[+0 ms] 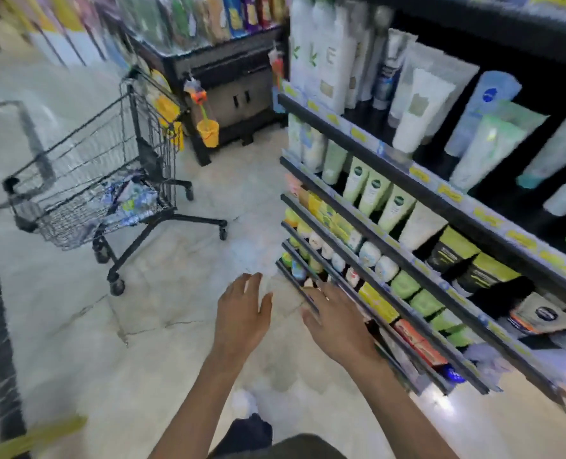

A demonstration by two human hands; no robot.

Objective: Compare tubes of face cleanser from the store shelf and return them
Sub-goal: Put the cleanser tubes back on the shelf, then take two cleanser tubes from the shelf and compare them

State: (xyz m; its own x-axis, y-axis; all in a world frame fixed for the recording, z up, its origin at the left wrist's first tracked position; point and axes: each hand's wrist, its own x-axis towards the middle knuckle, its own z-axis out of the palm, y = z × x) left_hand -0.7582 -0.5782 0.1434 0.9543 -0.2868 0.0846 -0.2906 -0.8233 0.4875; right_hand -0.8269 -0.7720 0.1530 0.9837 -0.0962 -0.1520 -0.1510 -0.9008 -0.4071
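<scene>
From the head camera we saw both hands stretched out empty above the floor, fingers straight: the left hand (243, 313) apart from the shelving, the right hand (336, 321) just beside the lower shelf rails (387, 294). The face cleanser tubes (382, 198) stood in rows on the shelves at right. A wire shopping cart (99, 180) stood left.

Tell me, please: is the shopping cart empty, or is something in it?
Not empty. The shopping cart holds some blue and white packages on its basket floor. What they are is too blurred to tell.
</scene>
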